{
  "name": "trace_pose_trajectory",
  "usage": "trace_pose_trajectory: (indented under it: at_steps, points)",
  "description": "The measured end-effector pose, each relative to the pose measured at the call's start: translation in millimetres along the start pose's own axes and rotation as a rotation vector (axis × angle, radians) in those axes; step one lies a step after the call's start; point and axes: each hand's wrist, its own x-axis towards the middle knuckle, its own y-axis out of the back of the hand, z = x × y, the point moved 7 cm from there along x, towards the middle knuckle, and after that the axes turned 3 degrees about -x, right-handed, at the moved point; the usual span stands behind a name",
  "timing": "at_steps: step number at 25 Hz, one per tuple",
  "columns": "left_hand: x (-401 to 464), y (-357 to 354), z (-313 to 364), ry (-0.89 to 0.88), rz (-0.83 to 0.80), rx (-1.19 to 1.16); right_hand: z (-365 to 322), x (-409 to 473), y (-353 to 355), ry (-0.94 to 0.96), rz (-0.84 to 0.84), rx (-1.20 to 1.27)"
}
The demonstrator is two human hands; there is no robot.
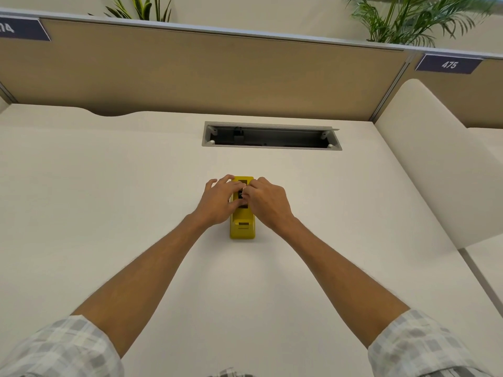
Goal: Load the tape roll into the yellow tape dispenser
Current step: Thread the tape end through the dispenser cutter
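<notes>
The yellow tape dispenser (242, 227) stands on the white desk, its cutter end toward me. Both hands meet over its open middle slot. My left hand (219, 201) lies against the dispenser's left side, fingers curled over its top. My right hand (268, 202) comes in from the right, fingertips pinching at a small dark part in the slot (240, 194). The tape roll itself is mostly hidden under the fingers; I cannot tell how it sits in the slot.
An open metal cable tray (271, 136) is set into the desk behind the dispenser. A tan partition (204, 69) closes the back, a white side divider (435, 164) the right. Plants rise beyond the partition.
</notes>
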Motion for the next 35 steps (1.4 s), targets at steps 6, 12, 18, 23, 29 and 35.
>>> trace_pose_trajectory:
  at_steps: [6,12,18,23,29,35]
  points:
    - [-1.1,2.3,4.5,-0.031,-0.001,0.050,-2.8,-3.0,1.1,0.014,0.076,-0.034]
    - [-0.2,1.9,4.6,-0.030,-0.024,0.087,-0.6,-5.8,-1.8,0.023,0.094,-0.035]
    - [-0.3,2.5,4.6,-0.036,-0.021,0.087,4.0,-14.6,-0.6,-0.059,0.178,0.011]
    - [-0.5,3.8,6.4,-0.030,-0.016,0.094,3.1,-17.3,-5.8,-0.065,0.193,0.012]
    - [-1.2,6.2,9.6,-0.041,-0.016,0.106,3.5,-13.7,-10.5,-0.091,0.123,0.015]
    - [-2.1,7.8,10.4,-0.051,-0.019,0.107,5.7,-13.2,-2.2,-0.147,0.102,0.046]
